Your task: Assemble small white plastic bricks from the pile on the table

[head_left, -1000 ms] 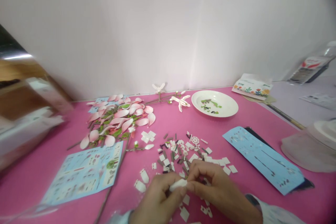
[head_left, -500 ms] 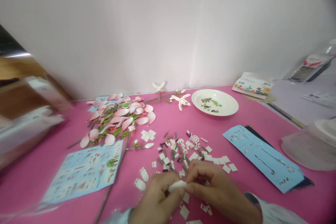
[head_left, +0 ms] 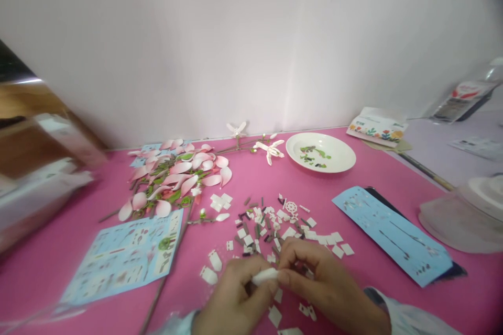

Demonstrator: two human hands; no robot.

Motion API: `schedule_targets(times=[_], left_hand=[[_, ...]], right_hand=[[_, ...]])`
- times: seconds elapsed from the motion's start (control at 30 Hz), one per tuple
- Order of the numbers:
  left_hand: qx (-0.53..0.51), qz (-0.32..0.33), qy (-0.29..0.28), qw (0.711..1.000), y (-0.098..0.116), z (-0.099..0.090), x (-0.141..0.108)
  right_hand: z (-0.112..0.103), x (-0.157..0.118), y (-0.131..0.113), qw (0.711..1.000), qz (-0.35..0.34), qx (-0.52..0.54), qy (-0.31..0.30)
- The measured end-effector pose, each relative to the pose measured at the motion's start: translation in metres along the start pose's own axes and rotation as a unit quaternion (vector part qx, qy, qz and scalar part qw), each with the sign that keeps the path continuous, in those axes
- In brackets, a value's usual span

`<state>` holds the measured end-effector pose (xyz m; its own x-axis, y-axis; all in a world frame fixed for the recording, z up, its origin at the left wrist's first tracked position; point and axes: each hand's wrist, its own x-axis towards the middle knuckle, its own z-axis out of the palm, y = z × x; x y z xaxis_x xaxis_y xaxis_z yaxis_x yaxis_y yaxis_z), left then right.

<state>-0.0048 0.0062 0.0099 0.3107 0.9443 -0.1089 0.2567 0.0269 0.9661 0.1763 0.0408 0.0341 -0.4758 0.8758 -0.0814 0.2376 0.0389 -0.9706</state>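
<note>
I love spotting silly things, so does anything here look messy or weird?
Kind of! Small loose pieces lie scattered around the right hand, some overlapping. Also, the plate holds green bits that look like toy parts, not food. Nothing looks clearly broken.

A pale wall [head_left: 251,42] stands behind the pink bench [head_left: 314,188]. A white plate [head_left: 341,166] sits near the wall. To its right is a packet [head_left: 377,128] with flowers on it, and a thin stick [head_left: 428,171] lies close by. Far right are a bottle [head_left: 459,100] with a red and white label, a paper [head_left: 477,148] and a cloudy tub [head_left: 459,217]. A blurry white bag [head_left: 35,209] is on the left.
</note>
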Motion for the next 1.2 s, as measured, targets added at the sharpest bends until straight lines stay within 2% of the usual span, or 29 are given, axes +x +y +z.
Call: schedule_targets(times=[0.17, 0.3, 0.57, 0.8, 1.0, 1.2], left_hand=[[-0.025, -0.017, 0.035, 0.999, -0.002, -0.002, 0.0], [0.003, -0.012, 0.065, 0.998, -0.005, -0.003, 0.0], [0.056, 0.02, 0.001, 0.998, -0.007, -0.003, -0.002], [0.075, 0.025, -0.035, 0.996, -0.004, -0.004, -0.006], [0.086, -0.006, -0.018, 0.996, 0.002, -0.004, -0.006], [0.068, 0.018, 0.003, 0.998, 0.004, -0.002, -0.003]], right_hand=[[-0.003, 0.003, 0.0, 1.0, -0.009, -0.007, 0.01], [-0.003, 0.002, -0.001, 1.0, -0.002, -0.011, 0.002], [0.003, -0.002, -0.001, 0.994, -0.015, -0.087, -0.057], [0.0, -0.01, -0.001, 0.98, -0.072, -0.171, -0.075], [0.001, -0.01, -0.002, 0.982, -0.066, -0.159, -0.073], [0.001, -0.008, 0.004, 0.984, -0.073, -0.15, -0.068]])
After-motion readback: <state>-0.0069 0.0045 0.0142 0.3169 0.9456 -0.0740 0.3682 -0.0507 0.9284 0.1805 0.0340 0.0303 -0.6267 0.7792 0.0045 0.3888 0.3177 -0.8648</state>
